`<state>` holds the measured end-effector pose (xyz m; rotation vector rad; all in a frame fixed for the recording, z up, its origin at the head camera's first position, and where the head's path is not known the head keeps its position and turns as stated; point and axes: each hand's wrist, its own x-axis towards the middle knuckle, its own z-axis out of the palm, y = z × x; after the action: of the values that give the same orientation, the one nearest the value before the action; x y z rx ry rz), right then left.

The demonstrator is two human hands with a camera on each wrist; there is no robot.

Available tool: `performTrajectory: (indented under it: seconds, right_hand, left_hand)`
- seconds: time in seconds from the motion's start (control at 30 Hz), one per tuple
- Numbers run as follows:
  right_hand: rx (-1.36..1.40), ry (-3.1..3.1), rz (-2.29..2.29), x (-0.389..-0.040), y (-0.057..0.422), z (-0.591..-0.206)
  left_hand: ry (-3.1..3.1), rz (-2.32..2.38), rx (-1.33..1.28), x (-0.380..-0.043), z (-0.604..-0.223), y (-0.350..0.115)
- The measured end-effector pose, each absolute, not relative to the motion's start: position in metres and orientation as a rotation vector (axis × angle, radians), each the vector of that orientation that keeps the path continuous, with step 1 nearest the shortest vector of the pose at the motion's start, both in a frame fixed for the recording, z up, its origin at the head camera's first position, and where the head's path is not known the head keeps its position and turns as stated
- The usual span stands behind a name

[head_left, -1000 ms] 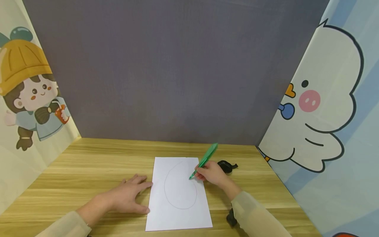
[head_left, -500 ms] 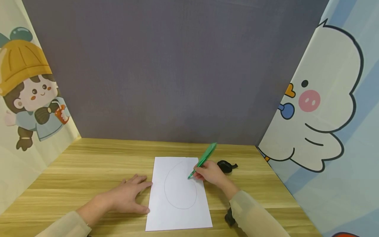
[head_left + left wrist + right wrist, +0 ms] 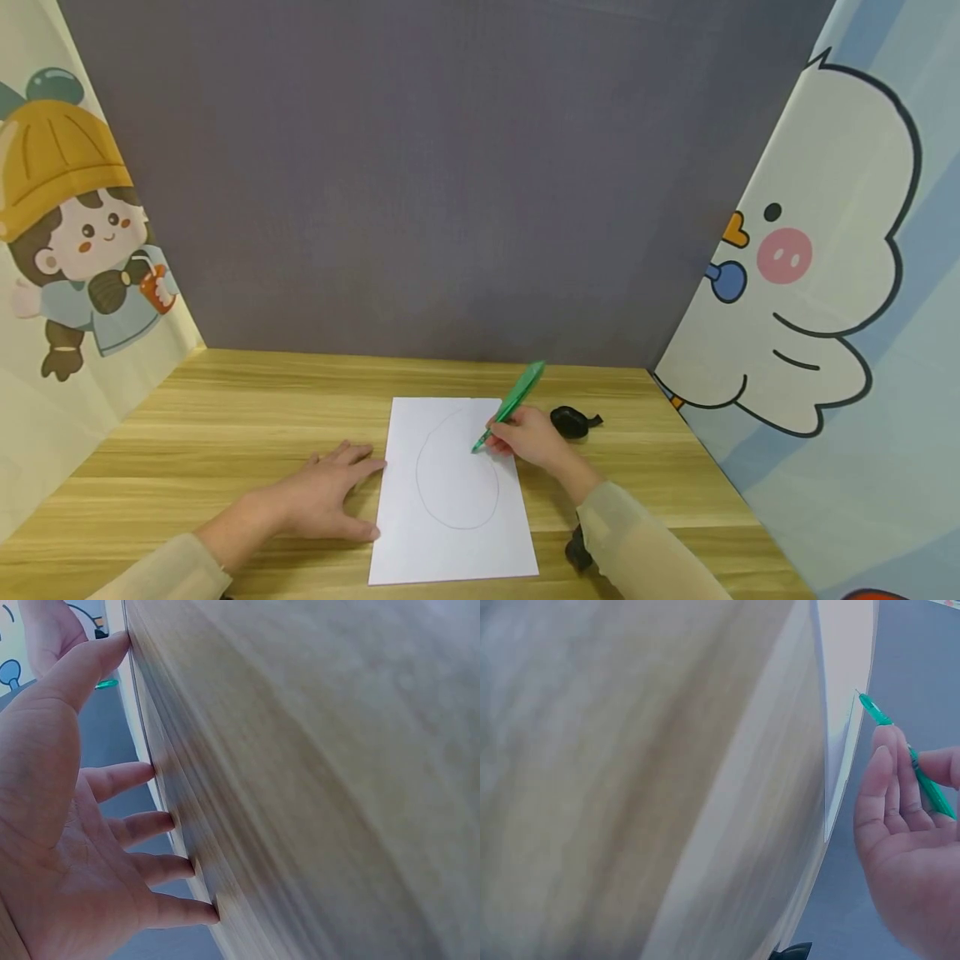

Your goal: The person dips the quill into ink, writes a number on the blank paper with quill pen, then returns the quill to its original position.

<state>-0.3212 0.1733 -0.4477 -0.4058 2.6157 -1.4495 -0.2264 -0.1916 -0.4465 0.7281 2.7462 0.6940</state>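
A sheet of white paper lies on the wooden table, bearing a thin-lined oval that is unjoined at its upper right. My right hand pinches a green pen between thumb and fingers. The pen slants up to the right, its tip at the paper inside the oval's upper right; the right wrist view also shows the green pen in the fingers. My left hand rests with fingers spread at the sheet's left edge, thumb and index fingertip touching it. In the left wrist view the left hand's fingertips meet the tabletop.
A small black object with a short tab lies on the table behind my right hand. Another black item shows beside the right sleeve. A dark grey panel stands at the back, with cartoon-printed walls on both sides.
My right hand has slid slightly left with the pen, the tip moving from the oval's right end inward. No new line is plainly visible. The left hand and paper have stayed put.
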Motion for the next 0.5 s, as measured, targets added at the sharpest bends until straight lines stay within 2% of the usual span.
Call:
performTrajectory:
  seconds: [0.5]
  right_hand:
    - [-0.404,2.583,-1.471,-0.3204,0.1661,-0.4474]
  left_hand:
    - [2.748,0.697,0.742,-0.2258,-0.4465,-0.1918]
